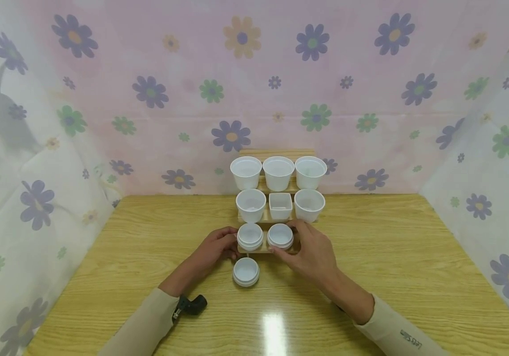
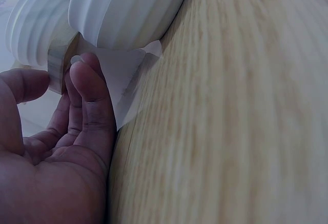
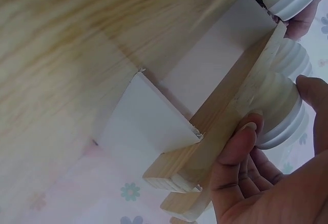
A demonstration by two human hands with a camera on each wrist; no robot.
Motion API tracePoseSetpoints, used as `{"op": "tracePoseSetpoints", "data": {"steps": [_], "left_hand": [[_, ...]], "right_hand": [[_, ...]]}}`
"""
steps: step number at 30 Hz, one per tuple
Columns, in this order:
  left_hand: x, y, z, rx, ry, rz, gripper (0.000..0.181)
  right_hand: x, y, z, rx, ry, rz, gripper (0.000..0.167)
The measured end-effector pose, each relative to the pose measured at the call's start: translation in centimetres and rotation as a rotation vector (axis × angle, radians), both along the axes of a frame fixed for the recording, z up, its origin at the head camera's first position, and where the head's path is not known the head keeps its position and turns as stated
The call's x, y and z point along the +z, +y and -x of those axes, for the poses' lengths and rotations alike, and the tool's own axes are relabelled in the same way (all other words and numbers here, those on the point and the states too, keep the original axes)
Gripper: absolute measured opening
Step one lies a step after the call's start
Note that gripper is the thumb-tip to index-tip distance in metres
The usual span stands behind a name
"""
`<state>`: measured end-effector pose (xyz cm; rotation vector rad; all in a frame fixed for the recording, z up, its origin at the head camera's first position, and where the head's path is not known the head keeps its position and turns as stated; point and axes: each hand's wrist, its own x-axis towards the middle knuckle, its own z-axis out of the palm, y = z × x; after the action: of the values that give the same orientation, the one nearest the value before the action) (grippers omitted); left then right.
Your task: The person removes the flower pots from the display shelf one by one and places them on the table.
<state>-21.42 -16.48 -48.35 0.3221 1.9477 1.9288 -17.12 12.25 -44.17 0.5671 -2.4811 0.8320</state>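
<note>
- Nearest the camera, two beige sleeves [image 1: 148, 326] come in from the bottom edge, the right one printed with dark lettering, and a black device [image 1: 196, 305] sits at the left cuff.
- Just ahead on the wood-grain table [image 1: 414, 277], here's a lone front pot [image 1: 246, 272], white, round and ribbed, upright and just in front of the stand.
- Over to the left hand [image 1: 212, 247]: it has the left end of the lowest step [image 1: 260, 251] in a pinch, and the left wrist view shows the thumb on one side of the wood, fingers on the other.
- And the right hand [image 1: 312, 252] is at the other end, thumb and forefinger curled about the right-hand pot [image 1: 280, 237], gripping it by its sides. That pot is upright on the lowest step.
- Right beside it, a small gap between them, the left-hand pot [image 1: 250, 237] sits on the same step, close by the left fingertips.
- Up a level we go: two round cups [image 1: 251, 205] flank a square cup [image 1: 280, 205], all white.
- Top row now, three larger white cups [image 1: 278, 173] side by side, with the wooden stand [image 1: 276, 153] showing behind their rims.
- From the right wrist, there's a view underneath: white panels [image 3: 220, 55] meeting the timber.
- Behind it all hangs a pastel flowered cloth [image 1: 183, 99], and a bright patch of light gleams on the near tabletop.
</note>
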Motion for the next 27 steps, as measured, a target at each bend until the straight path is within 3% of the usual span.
{"op": "tracePoseSetpoints", "data": {"steps": [27], "left_hand": [[0.14, 0.06, 0.01, -0.003, 0.001, 0.002, 0.037]], "right_hand": [[0.25, 0.4, -0.58, 0.106, -0.049, 0.117, 0.056]]}}
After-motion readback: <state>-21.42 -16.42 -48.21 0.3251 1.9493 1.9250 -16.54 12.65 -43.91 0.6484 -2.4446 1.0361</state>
